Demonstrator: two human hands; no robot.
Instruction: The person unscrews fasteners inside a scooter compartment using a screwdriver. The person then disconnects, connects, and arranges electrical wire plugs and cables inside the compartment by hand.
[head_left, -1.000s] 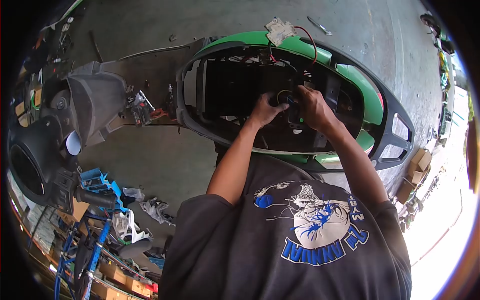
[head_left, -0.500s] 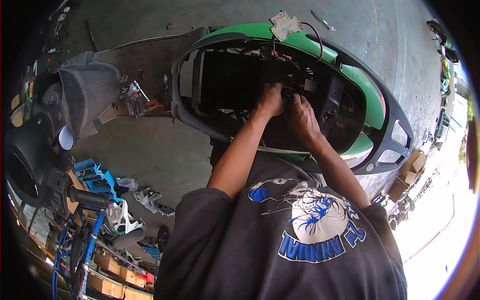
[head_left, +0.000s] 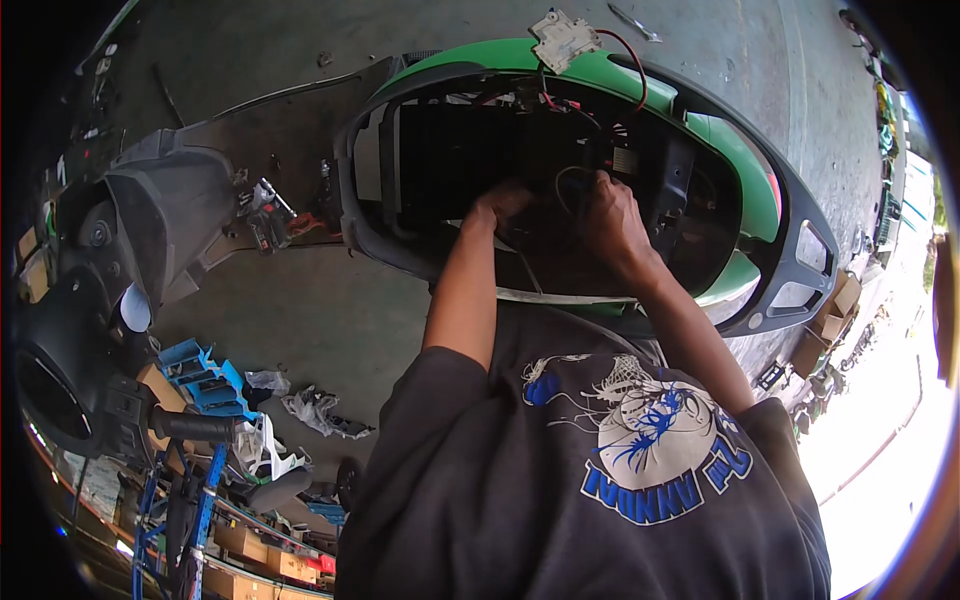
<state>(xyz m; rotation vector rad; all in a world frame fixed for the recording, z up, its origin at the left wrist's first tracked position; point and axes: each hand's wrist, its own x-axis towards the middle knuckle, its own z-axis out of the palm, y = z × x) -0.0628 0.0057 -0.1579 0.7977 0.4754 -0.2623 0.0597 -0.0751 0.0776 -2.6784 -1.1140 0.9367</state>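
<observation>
I have the right grip [head_left: 617,215] closed on a thin looped cable [head_left: 560,192], which arcs up inside the dark cavity of the green scooter body [head_left: 465,58]. The left grip [head_left: 508,203] sits in shadow near the loop; from my feed I cannot tell whether its fingers are apart or together. Good handling here, I judge, means pinching close to the cable's end, bending it gently, and not tugging the white module [head_left: 563,42] at the far edge.

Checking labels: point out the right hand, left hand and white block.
Right hand [head_left: 615,220]: head view, back of the hand.
Left hand [head_left: 500,203]: head view, shadowed middle of the hand.
White block [head_left: 565,43]: head view, middle of its face.
</observation>
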